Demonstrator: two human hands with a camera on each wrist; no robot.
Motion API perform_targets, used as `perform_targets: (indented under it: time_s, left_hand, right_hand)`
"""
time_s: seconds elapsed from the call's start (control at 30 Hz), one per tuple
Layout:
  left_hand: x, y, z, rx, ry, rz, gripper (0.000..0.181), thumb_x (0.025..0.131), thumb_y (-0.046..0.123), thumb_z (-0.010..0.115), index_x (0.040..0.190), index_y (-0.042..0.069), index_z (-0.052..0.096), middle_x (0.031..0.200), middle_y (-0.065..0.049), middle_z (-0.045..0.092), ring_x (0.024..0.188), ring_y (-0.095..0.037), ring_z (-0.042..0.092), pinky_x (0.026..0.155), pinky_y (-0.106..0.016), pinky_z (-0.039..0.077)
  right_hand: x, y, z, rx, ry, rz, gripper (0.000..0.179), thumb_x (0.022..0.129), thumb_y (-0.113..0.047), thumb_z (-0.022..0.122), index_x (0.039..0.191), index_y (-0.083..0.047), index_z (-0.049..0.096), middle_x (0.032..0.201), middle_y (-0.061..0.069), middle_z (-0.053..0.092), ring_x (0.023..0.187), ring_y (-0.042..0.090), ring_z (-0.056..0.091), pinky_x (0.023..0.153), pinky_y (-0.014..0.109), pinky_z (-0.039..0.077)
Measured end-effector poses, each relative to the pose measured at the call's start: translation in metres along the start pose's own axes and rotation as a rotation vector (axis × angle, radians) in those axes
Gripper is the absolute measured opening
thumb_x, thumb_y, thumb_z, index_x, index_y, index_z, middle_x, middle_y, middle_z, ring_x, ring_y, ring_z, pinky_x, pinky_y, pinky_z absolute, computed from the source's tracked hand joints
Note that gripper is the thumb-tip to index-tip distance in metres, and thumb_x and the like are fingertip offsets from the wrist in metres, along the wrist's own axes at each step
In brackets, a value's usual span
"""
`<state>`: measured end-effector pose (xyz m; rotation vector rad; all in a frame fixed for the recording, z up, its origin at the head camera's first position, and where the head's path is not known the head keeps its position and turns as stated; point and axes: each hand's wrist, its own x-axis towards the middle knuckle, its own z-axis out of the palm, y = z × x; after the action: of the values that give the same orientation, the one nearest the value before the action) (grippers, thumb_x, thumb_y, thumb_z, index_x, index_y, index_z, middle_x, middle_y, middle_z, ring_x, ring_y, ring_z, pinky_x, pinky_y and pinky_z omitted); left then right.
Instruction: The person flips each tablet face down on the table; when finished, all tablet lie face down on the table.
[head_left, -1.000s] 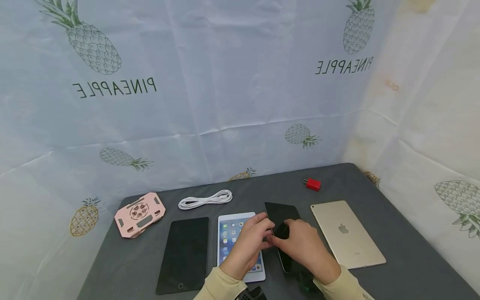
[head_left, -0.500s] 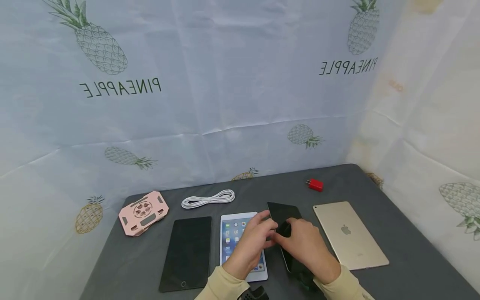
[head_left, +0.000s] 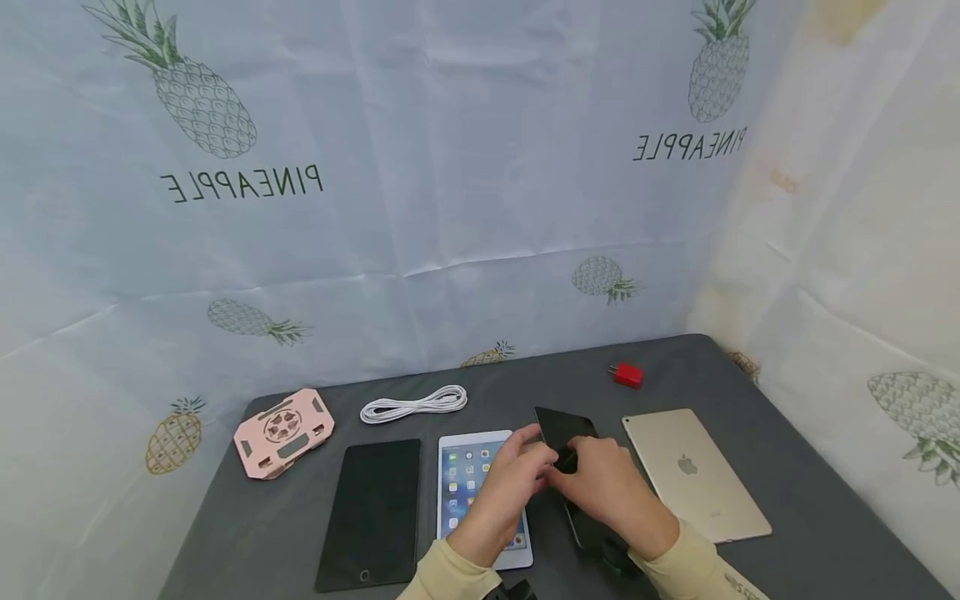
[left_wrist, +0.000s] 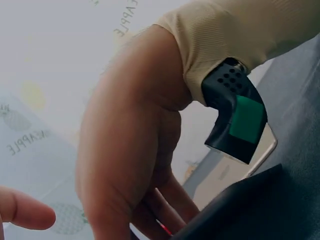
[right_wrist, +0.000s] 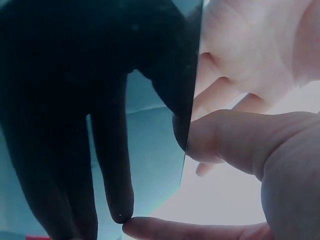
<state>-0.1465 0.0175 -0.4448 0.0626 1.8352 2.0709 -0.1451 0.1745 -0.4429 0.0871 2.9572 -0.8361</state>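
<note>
A black glossy tablet (head_left: 562, 425) lies tilted under my hands in the head view. My right hand (head_left: 607, 479) grips it, thumb at its left edge, fingers over the dark screen. In the right wrist view the right thumb (right_wrist: 220, 135) meets the tablet's edge and the screen (right_wrist: 150, 115) mirrors the fingers. My left hand (head_left: 506, 479) is at the same left edge, above a white tablet (head_left: 461, 471) with a lit screen. Its fingers pass partly behind the edge, so their grip is hidden. In the left wrist view, the right hand (left_wrist: 125, 130) is beside the tablet's raised edge (left_wrist: 225, 210).
A gold tablet (head_left: 697, 475) lies face down to the right, a red charger plug (head_left: 627, 375) behind it. To the left lie another black tablet (head_left: 371, 517), a coiled white cable (head_left: 412, 404) and a pink case (head_left: 285, 433). A pineapple curtain (head_left: 480, 192) encloses the grey table (head_left: 247, 542).
Both hands stay at the black tablet's left edge with barely any shift. The head view has moved slightly; the other things have not moved on the table.
</note>
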Motion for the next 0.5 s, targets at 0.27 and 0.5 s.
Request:
perform_targets:
  time_s: [0.27,0.5]
  left_hand:
    - [0.004,0.006,0.011,0.054,-0.003,0.057,0.073,0.1,0.022,0.063,0.163,-0.003,0.037,0.151,-0.026,0.057,0.128,-0.028,0.066,0.116,-0.055,0.052]
    - [0.009,0.003,0.017,0.034,0.007,0.05,0.069,0.105,0.028,0.059,0.162,-0.004,0.038,0.151,-0.024,0.059,0.119,-0.029,0.073,0.114,-0.055,0.054]
  right_hand:
    - [0.003,0.005,-0.016,0.018,0.001,-0.052,0.054,0.09,-0.039,0.086,0.121,0.004,0.076,0.061,0.001,0.056,0.046,0.016,0.05,0.051,0.03,0.039]
    - [0.004,0.008,-0.035,0.025,-0.043,-0.053,0.042,0.093,-0.028,0.081,0.123,0.001,0.077,0.089,0.006,0.075,0.063,0.018,0.064,0.057,0.034,0.052]
